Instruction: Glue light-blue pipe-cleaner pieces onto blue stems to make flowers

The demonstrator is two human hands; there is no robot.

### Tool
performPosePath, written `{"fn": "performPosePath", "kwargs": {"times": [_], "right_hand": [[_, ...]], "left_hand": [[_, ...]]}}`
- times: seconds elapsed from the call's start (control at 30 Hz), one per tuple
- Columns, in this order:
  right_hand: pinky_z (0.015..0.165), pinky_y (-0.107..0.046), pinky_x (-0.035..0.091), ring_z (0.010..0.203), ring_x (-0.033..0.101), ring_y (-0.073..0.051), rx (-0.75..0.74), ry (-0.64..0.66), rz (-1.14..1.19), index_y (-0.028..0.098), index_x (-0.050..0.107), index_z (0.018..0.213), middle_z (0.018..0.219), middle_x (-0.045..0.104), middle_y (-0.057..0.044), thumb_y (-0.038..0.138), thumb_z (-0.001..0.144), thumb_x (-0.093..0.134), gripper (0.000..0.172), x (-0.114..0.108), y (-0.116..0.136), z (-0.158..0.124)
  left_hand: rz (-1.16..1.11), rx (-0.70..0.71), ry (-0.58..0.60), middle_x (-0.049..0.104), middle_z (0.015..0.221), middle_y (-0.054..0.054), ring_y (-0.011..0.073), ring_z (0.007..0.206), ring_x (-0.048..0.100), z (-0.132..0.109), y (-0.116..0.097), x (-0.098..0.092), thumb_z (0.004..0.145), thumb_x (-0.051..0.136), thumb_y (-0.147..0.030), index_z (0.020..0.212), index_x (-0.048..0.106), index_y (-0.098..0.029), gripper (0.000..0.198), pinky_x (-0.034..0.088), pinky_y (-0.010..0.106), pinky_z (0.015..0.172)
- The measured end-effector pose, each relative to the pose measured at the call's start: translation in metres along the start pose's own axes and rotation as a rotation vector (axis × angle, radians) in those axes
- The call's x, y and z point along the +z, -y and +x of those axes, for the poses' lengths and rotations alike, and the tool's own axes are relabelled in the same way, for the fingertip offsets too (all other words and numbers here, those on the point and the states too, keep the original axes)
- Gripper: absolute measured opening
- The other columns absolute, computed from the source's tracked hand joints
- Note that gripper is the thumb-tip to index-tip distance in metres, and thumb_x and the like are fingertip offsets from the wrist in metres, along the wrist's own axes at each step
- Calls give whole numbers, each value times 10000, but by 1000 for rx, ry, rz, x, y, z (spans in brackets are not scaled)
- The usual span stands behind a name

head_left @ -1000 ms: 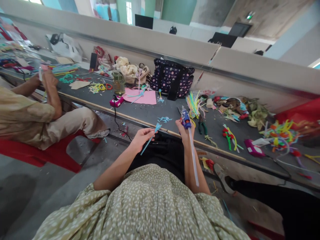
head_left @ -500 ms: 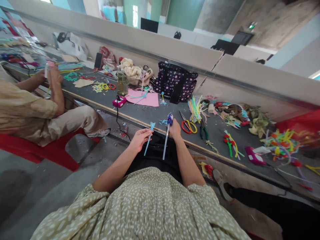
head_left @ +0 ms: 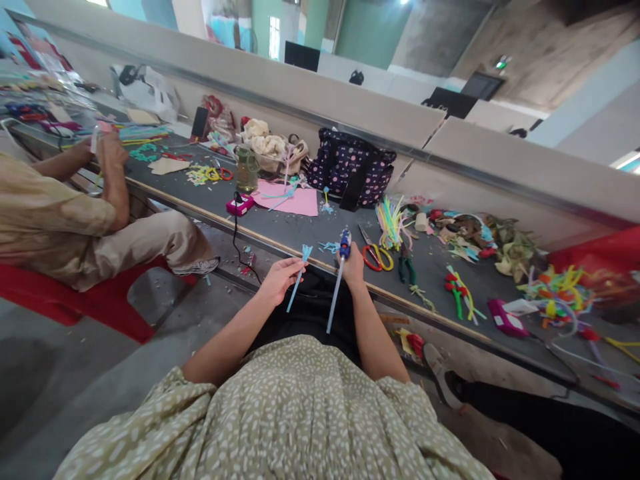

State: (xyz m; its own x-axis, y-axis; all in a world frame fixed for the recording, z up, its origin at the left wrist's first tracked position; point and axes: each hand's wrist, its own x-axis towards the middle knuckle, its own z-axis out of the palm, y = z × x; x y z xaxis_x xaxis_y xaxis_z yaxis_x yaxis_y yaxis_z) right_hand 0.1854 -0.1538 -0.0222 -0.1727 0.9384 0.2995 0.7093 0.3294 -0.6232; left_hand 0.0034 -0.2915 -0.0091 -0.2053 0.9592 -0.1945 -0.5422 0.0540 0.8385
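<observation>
Just in front of the table edge, my left hand [head_left: 280,280] pinches a light-blue pipe cleaner [head_left: 297,288] whose upper end fans out into short strands. My right hand [head_left: 354,267] is wrapped round a blue glue gun [head_left: 345,245], and a long pale glue stick [head_left: 335,297] sticks out of it towards my lap. Small blue clippings [head_left: 330,247] lie on the table between the hands. Right of the glue gun rest scissors [head_left: 378,256] with red and yellow handles, then dark green pliers [head_left: 407,267].
On the dark table [head_left: 285,233] are a pink sheet [head_left: 295,201], a jar [head_left: 246,170], a patterned bag [head_left: 353,167], a magenta box [head_left: 240,204] and a bundle of pipe cleaners [head_left: 393,220]. At left a person [head_left: 55,207] sits on a red stool.
My right hand and the glue gun have shifted slightly right, away from my left hand. The left hand still holds the blue pipe cleaner in nearly the same place.
</observation>
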Motion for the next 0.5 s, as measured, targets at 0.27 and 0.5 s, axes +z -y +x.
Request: {"fn": "performPosePath", "kwargs": {"times": [0.27, 0.5], "right_hand": [[716, -293, 514, 739, 628, -150, -41, -95, 490, 210, 462, 817, 884, 675, -45, 454, 804, 546, 258, -34, 27, -37], [724, -304, 519, 728, 622, -148, -136, -74, 811, 217, 503, 791, 844, 681, -8, 339, 755, 709, 243, -66, 69, -70]], "left_hand": [[-9, -32, 62, 720, 830, 56, 77, 616, 589, -11, -3, 12, 609, 873, -325, 789, 757, -143, 281, 520, 216, 614], [8, -46, 172, 704, 766, 38, 71, 589, 589, -22, -6, 21, 653, 854, -327, 800, 758, -140, 257, 498, 199, 611]]}}
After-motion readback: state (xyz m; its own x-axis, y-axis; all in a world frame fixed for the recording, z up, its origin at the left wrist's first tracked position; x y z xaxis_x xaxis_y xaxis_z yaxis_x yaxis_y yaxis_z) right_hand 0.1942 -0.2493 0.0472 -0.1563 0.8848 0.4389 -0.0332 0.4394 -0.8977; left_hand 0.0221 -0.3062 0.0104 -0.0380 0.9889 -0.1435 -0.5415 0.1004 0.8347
